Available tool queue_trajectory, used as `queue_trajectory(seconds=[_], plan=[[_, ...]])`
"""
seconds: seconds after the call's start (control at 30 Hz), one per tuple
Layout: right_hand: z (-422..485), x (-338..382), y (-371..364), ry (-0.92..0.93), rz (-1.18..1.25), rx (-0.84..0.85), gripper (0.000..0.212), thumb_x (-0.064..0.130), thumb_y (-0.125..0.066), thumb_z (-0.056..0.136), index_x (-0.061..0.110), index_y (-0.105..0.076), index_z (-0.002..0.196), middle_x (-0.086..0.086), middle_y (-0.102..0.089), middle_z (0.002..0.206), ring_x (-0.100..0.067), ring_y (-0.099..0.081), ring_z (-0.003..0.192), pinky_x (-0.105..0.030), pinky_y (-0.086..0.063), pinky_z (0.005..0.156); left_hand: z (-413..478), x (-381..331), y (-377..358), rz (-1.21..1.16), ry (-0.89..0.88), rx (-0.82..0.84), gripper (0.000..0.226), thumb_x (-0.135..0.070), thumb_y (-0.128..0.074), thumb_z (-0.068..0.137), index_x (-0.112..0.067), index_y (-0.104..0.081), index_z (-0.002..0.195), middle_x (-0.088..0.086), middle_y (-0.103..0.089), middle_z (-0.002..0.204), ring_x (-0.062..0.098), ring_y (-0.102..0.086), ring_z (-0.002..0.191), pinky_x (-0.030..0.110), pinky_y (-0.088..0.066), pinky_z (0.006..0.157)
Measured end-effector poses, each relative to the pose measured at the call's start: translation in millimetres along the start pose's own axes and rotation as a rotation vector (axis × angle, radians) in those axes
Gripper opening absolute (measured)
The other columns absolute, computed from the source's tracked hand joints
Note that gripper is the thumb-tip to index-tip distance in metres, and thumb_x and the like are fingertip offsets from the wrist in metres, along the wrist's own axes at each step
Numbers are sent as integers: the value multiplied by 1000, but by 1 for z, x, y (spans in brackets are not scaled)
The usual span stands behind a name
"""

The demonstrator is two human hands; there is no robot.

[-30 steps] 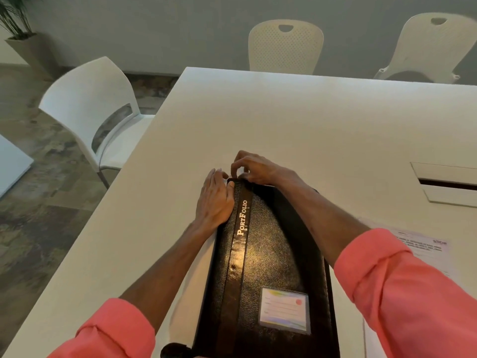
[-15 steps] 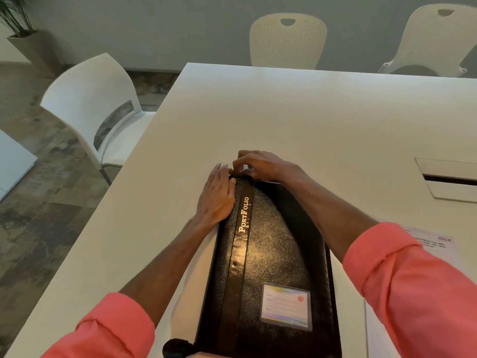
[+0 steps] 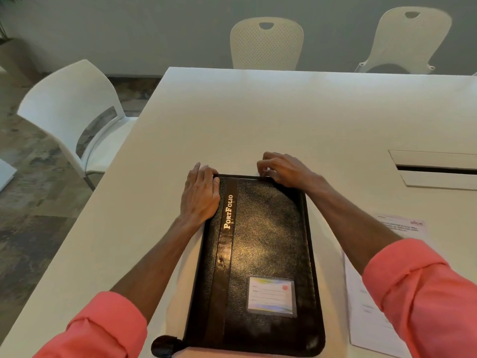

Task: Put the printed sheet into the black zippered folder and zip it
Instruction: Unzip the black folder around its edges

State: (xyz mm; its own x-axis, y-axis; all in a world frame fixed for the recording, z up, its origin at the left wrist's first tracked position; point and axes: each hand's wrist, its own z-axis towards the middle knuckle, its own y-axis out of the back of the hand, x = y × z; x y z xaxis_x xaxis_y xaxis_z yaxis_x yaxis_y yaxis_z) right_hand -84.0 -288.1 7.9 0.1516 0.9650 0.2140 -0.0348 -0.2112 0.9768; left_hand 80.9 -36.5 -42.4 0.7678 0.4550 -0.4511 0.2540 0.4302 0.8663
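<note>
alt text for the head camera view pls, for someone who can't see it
A closed black zippered folder lies on a white table. The left hand rests flat on its far left corner while the right hand pinches at its far edge. The printed sheet lies on the table to the folder's right, partly hidden by a pink sleeve.

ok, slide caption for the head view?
Left hand presses the black zippered folder while the right hand pinches its zipper at the far edge; printed sheet lies alongside.

One folder point(image 3: 265, 241), one sheet point(image 3: 361, 306), three chairs point(image 3: 267, 45)
</note>
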Motion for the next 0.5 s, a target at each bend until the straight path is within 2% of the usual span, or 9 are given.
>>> queue_trajectory(seconds=[0.07, 0.13, 0.23, 0.33, 0.5], plan=[[-13, -4, 0, -38, -10, -32, 11, 28, -57, 111, 25, -67, 108, -1, -62, 116, -18, -62, 94, -34, -49, 78, 1, 0, 0, 28, -6, 0, 25, -30, -39, 114, -18, -49, 132, 11, -53, 151, 32, -24, 162, 52, -18, 134], [-25, -7, 1, -84, -21, -60, 11, 29, -57, 111, 27, -67, 107, 0, -62, 117, -15, -61, 90, -40, -50, 89, 1, -1, 0, 39, -4, 3, 25, -30, -38, 113, -18, -49, 132, 12, -54, 151, 33, -25, 162, 52, -17, 134], [-41, -12, 4, -156, -21, -95, 10, 29, -60, 109, 30, -68, 104, 2, -59, 128, -14, -63, 88, -48, -41, 105, 0, -2, 1, 46, 2, 0, 28, -32, -35, 114, -18, -50, 134, 12, -54, 153, 33, -24, 163, 51, -14, 135], [-55, -17, 7, -193, -27, -119, 10, 31, -61, 109, 32, -70, 104, 3, -53, 138, -10, -62, 91, -49, -38, 108, 0, -2, 1, 65, 5, 0, 31, -34, -34, 114, -19, -50, 136, 12, -53, 153, 33, -23, 163, 50, -11, 135], [-83, -28, 6, -254, -44, -137, 6, 29, -63, 108, 30, -69, 108, 2, -53, 139, -18, -68, 96, -51, -41, 107, 1, -1, -1, 129, -4, -29, 31, -35, -33, 113, -21, -51, 135, 12, -57, 149, 33, -18, 165, 49, -4, 136]])
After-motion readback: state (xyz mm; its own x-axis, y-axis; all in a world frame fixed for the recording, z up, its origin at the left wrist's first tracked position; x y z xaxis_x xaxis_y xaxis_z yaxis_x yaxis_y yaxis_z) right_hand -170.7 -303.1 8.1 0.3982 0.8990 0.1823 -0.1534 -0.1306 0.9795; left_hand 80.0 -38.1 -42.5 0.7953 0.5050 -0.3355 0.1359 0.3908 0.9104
